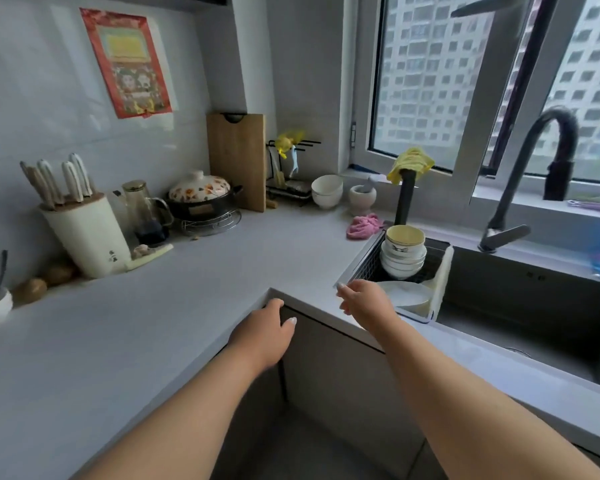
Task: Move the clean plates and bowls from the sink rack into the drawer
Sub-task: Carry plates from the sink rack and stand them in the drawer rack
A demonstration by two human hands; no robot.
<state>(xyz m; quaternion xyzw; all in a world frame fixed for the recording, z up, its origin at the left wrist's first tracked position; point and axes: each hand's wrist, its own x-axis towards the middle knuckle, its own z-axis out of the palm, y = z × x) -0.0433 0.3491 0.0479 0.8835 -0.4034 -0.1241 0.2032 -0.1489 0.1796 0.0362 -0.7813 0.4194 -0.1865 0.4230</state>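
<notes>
A wire sink rack (368,259) sits at the left end of the dark sink (534,306). In it stands a stack of white bowls (403,258) with a yellow-lined bowl on top, and white plates (406,294) lie in front of them. My right hand (364,301) hovers over the counter edge just left of the plates, fingers relaxed and holding nothing. My left hand (265,336) reaches under the counter's inner corner, its fingertips hooked at the top edge of the cabinet front (326,368) below. That front looks closed.
On the grey counter (187,306) stand a knife block (84,230), a glass jug, a flowered clay pot (201,197), a cutting board (238,159), more white bowls (327,190), a mortar and a pink cloth (364,226). A black faucet (527,181) arches over the sink.
</notes>
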